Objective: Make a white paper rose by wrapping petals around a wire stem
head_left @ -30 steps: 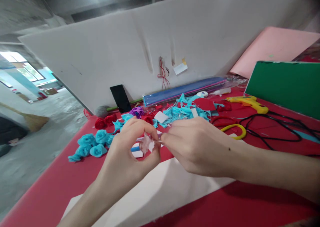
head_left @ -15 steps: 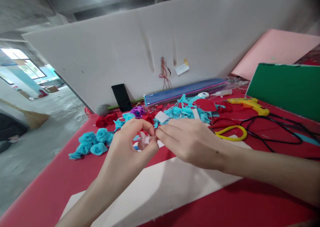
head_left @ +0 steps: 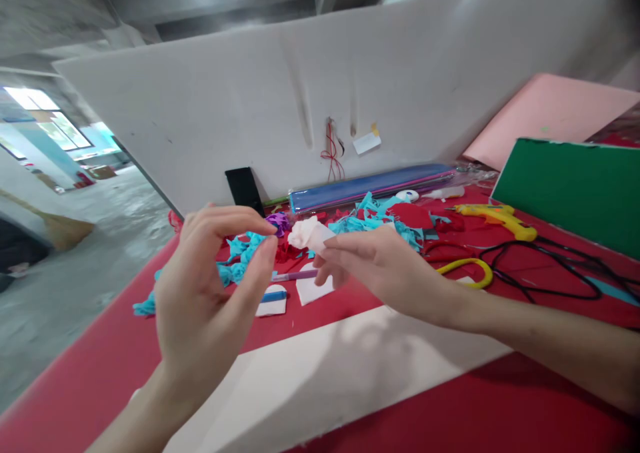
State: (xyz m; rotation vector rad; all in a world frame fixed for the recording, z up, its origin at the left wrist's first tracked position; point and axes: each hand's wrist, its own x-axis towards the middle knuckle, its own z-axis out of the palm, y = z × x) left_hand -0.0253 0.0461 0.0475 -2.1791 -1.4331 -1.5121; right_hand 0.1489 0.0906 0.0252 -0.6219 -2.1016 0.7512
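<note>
Between the thumb and fingers of my right hand is a rolled white paper flower, its ruffled head pointing left. My left hand is apart from it, thumb and forefinger curved with a gap between the tips and nothing in them. Beyond my left hand lie blue paper flowers, partly hidden by it, and a purple flower. A blue-capped pen or stick on a white scrap and a purple stick lie below the held flower. A large white sheet spreads under both hands.
Blue paper scraps pile up behind my right hand. Yellow-handled scissors, a yellow glue gun and its black cord lie right. A black phone leans on the white board; a green board stands right.
My hands were together at the white flower; now the left has let go and moved left and nearer. The right holds the flower, which is turned to show its ruffled head.
</note>
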